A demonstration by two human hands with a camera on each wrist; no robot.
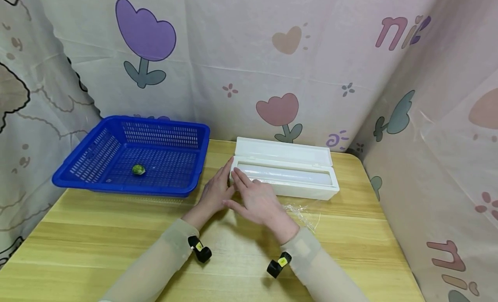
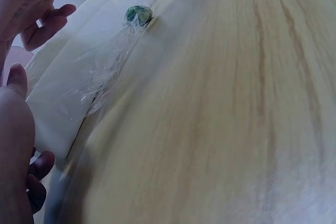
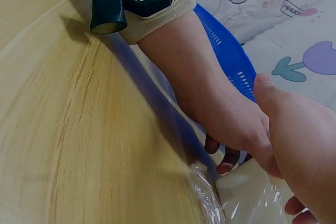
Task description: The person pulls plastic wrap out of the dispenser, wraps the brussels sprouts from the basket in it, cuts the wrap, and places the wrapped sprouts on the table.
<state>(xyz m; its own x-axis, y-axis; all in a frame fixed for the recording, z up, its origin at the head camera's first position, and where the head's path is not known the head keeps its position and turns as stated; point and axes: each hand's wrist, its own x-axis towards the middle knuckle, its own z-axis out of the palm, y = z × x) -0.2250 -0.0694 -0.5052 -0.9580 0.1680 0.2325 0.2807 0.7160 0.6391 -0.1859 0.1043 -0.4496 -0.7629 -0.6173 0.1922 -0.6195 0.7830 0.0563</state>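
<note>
A long white cling film box (image 1: 303, 190) stands with its lid (image 1: 284, 150) up, and a roll of clear film (image 1: 288, 174) lies inside. My left hand (image 1: 216, 190) lies along the box's left end, fingers stretched toward the back. My right hand (image 1: 258, 200) reaches over the box's front left corner, with straight fingertips touching near the rim and its thumb held apart. Loose clear film (image 2: 105, 74) hangs down the box's front. A small green ball like a Brussels sprout (image 2: 139, 15), wrapped in film, sits against that front; my right hand hides it in the head view.
To the left stands a blue plastic basket (image 1: 136, 191) with a similar small green ball (image 1: 138, 169) in it. Crumpled film (image 1: 301, 213) lies on the wooden table (image 1: 233, 271) before the box. Printed cloth (image 1: 229, 42) hangs behind and at both sides.
</note>
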